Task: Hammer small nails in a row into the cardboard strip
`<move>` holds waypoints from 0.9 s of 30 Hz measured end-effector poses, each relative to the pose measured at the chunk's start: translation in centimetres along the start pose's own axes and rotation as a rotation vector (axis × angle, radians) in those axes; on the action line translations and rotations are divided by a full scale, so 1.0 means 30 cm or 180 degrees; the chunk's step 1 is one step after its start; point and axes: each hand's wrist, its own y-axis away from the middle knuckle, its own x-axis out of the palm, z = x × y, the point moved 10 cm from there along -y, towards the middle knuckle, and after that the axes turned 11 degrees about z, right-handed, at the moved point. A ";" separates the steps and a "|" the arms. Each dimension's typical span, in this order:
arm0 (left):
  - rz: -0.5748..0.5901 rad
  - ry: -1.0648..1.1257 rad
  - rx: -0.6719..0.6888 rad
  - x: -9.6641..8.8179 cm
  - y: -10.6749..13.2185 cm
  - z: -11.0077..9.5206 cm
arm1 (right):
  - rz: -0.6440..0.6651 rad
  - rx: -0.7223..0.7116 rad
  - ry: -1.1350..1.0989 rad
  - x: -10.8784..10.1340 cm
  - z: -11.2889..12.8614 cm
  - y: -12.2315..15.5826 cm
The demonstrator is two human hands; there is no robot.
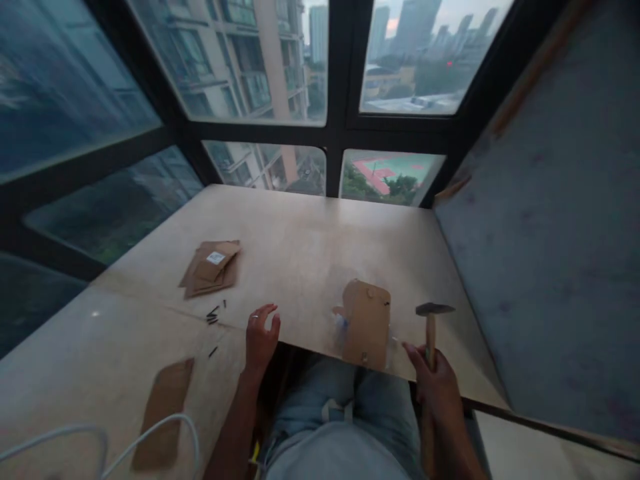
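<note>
**Area Surrounding the Work Surface**

Reference: pale wooden tabletop point(290, 233). Black window frame point(343, 67) with glass panes: beyond its far edge. Mottled grey wall point(560, 253): along its right side. Stack of flat brown cardboard pieces point(213, 272), white-labelled: on its left half. Looped white cable point(175, 417): at its near-left corner.

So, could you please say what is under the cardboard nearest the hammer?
The cardboard lies on the table; something pale, perhaps plastic, shows at its left edge. The rest is hidden.

Dim daylight from windows point(280, 67), soft blurry edges
</note>
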 end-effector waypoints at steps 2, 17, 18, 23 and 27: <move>-0.0320 -0.0321 -0.0515 -0.133 0.061 0.163 | -0.0037 0.0093 0.0056 -0.032 -0.005 0.004; 0.0177 -0.0792 -0.1656 -0.320 0.235 0.539 | -0.0005 0.0133 0.0109 -0.056 -0.036 0.065; 0.0135 -0.0762 -0.1652 -0.317 0.240 0.534 | 0.0022 0.0161 0.0058 -0.051 -0.039 0.067; -0.0190 -0.0510 -0.1680 -0.315 0.257 0.517 | 0.0068 0.0235 -0.0028 -0.043 -0.032 0.083; -0.0461 -0.0092 -0.1646 -0.304 0.233 0.467 | -0.0027 0.0073 -0.0056 -0.056 -0.014 0.081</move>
